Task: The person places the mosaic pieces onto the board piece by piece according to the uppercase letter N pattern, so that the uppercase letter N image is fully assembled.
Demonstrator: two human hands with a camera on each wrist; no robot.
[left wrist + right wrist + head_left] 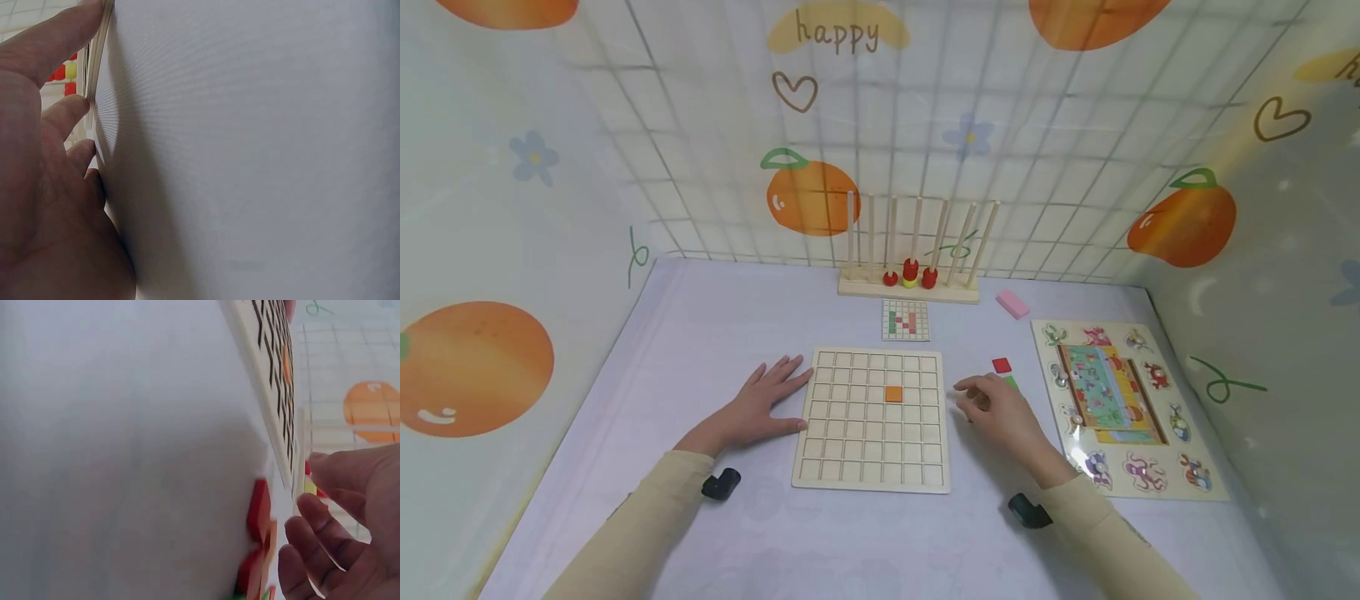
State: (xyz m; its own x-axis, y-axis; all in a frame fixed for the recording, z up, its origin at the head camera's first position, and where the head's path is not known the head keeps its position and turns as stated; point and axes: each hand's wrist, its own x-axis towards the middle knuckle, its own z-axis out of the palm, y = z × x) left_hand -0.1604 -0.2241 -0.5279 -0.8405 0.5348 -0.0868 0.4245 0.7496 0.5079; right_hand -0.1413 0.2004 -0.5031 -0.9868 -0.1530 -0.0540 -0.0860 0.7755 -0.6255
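Note:
A square wooden grid board lies on the table, with one orange tile in a cell right of and above its middle. My left hand is spread flat at the board's left side, thumb and a fingertip touching the edge. Beside the right edge hovers my right hand, fingers loosely bent and thumb apart from them; nothing shows between them in the right wrist view. A red tile and a green tile lie just beyond this hand. More red tiles appear below its fingers in the right wrist view.
Behind the board lies a small pattern card. A peg rack with red and yellow beads stands at the back, near a pink block. To the right is a picture puzzle board with cards on it.

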